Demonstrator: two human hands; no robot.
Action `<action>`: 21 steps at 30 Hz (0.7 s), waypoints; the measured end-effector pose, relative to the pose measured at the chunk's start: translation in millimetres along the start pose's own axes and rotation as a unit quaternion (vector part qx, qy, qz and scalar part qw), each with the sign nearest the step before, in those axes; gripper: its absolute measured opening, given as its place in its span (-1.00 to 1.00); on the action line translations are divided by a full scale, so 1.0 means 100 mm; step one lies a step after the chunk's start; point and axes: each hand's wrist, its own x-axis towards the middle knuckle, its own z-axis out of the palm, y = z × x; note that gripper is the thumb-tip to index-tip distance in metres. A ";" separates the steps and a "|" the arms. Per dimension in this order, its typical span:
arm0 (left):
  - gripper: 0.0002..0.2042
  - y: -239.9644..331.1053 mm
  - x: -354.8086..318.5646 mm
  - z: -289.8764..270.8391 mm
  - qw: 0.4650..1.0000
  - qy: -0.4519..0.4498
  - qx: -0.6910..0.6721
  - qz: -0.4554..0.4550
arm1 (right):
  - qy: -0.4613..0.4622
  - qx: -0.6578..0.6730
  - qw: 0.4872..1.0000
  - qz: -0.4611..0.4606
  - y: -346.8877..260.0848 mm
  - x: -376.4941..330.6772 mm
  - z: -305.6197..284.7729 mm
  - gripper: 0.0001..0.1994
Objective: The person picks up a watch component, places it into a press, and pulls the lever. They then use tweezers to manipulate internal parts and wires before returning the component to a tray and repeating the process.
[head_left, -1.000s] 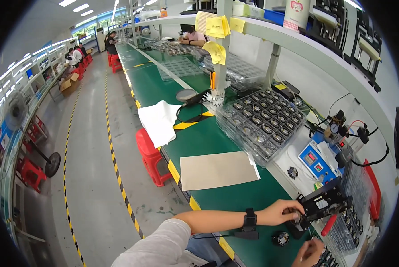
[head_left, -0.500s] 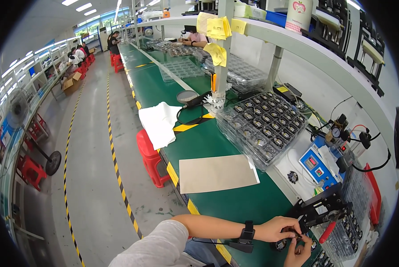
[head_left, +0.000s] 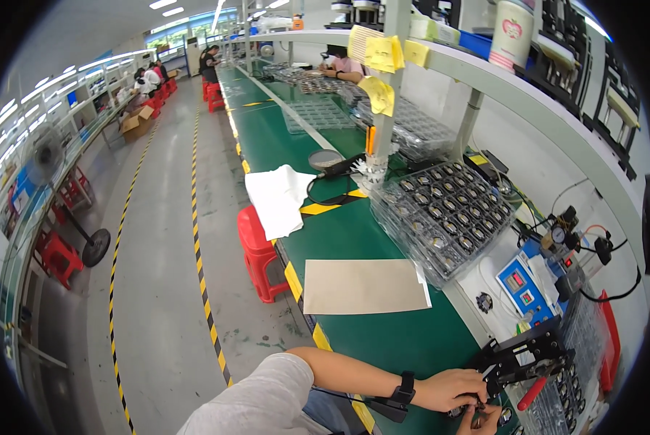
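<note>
At the bench's near right, my left hand (head_left: 452,390) is pinched, its fingertips meeting those of my right hand (head_left: 482,420). Between them is a small dark part (head_left: 477,406), mostly covered by fingers, so its exact kind cannot be made out. A black wrist strap (head_left: 405,388) with a cable circles my left wrist. Just beyond my hands stands a black metal fixture (head_left: 522,354) with a red lever handle (head_left: 532,395). A round black part (head_left: 505,416) lies beside my right hand. Only the fingers and part of the back of my right hand show.
A beige sheet (head_left: 367,287) lies on the green mat. Behind it are stacked clear trays (head_left: 448,214) of round black parts. A blue control box (head_left: 522,284) stands right, under a shelf (head_left: 550,101). A white cloth (head_left: 278,199) hangs over the edge above a red stool (head_left: 258,254).
The view has turned slightly, shifting the far bench to the right. My two hands have moved a little toward the lower edge, still pinching the small dark part together.
</note>
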 end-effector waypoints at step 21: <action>-0.92 0.04 -0.01 -0.02 1.000 -0.012 -0.027 -0.007 | -0.032 0.034 0.998 0.045 0.02 -0.03 -0.02 -0.80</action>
